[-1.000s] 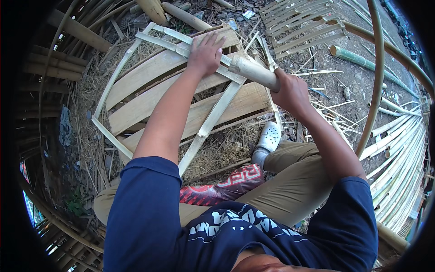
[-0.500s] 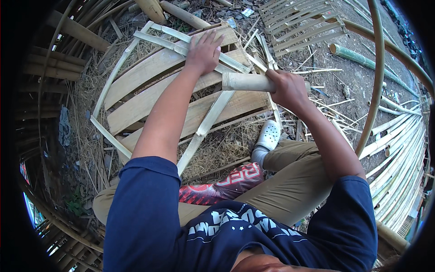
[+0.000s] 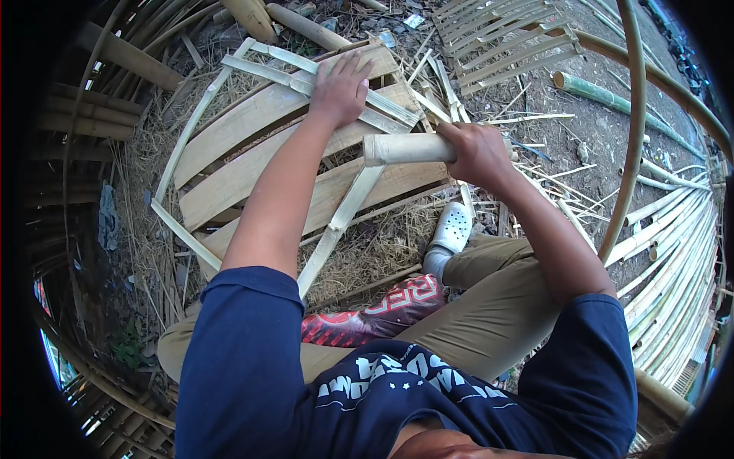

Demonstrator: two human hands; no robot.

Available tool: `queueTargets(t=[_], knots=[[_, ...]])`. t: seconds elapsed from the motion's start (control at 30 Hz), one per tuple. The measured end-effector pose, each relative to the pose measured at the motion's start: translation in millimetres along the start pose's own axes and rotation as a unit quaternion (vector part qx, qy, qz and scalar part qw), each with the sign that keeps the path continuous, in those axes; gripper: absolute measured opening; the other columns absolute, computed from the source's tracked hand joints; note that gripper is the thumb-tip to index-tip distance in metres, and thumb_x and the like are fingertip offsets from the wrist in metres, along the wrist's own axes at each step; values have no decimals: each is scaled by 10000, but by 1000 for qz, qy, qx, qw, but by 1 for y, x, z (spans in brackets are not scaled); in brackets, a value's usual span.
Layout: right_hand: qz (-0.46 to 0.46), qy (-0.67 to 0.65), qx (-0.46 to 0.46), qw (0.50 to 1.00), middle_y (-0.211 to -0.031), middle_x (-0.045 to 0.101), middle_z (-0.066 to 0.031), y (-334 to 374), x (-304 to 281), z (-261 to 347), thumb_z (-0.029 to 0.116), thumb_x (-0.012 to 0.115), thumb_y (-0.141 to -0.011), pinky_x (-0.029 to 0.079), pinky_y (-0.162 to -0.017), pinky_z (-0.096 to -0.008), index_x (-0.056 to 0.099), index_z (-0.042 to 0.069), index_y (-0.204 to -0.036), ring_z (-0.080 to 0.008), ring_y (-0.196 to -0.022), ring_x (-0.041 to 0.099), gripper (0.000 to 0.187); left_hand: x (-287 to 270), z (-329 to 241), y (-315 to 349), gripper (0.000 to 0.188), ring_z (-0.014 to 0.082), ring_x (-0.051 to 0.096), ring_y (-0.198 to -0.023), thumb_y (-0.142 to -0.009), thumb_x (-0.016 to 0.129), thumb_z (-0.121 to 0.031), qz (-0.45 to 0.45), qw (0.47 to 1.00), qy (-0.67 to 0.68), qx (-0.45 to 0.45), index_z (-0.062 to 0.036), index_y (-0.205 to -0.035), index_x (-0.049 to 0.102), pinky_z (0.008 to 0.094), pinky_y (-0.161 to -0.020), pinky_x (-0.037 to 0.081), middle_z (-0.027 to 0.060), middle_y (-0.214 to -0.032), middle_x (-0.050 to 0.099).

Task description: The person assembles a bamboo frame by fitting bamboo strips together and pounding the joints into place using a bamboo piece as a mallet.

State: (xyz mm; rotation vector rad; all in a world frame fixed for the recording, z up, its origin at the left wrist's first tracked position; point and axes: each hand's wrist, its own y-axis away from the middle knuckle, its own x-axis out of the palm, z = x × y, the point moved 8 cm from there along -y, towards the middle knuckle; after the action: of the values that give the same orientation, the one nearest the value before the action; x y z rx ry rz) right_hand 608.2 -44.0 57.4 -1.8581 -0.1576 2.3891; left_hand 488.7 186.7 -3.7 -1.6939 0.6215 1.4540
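My left hand (image 3: 340, 92) lies with its fingers stretched out over split bamboo strips (image 3: 391, 107) at the far side of a wooden slatted pallet (image 3: 267, 164). In my right hand (image 3: 478, 157) is a thick, pale bamboo tube (image 3: 405, 148), gripped at its right part and held roughly level above the pallet's right side. Jointed bamboo strips form an angular frame (image 3: 187, 138) around the slats. One strip (image 3: 344, 205) of it slants toward me from beneath the tube. Whether the tube touches the strips, I cannot tell.
Several bamboo poles (image 3: 673, 283) are stacked at the right. A slatted bamboo panel (image 3: 508, 38) lies far right, near a green bamboo pole (image 3: 604, 96). A curved bamboo pole (image 3: 636, 130) rises at the right. My foot in a white clog (image 3: 453, 228) rests beside the pallet.
My right hand and the bamboo tube have shifted slightly left and toward me. My left hand stays spread on the strips, with only a tiny shift.
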Motion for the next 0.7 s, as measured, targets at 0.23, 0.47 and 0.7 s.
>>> queueTargets(t=[0.23,0.47,0.7], knots=[[48,7,79,996,-785,713,-148,1,5,-10,47,724,-743,563,-675,-487,633,79,-992,-362,-745,732,267,1,0,0,576,237,264,-1617,-1075,389,-324,13,1000,-5,0,-303,-1650,399,589,-1308,130,58,-1746,312],[5,-18,106,994,-763,719,-169,1,1,-18,62,746,-692,562,-674,-488,690,65,-958,-379,-700,713,272,0,-2,-1,579,242,270,-1615,-1068,400,-322,4,1000,-7,4,-297,-1646,405,601,-1303,144,68,-1741,321],[60,24,126,990,-764,716,-193,4,9,-20,73,752,-714,578,-704,-486,673,22,-921,-405,-735,724,227,1,-4,-2,583,249,282,-1611,-1059,406,-311,0,1000,-5,11,-291,-1642,418,599,-1298,150,71,-1734,338]])
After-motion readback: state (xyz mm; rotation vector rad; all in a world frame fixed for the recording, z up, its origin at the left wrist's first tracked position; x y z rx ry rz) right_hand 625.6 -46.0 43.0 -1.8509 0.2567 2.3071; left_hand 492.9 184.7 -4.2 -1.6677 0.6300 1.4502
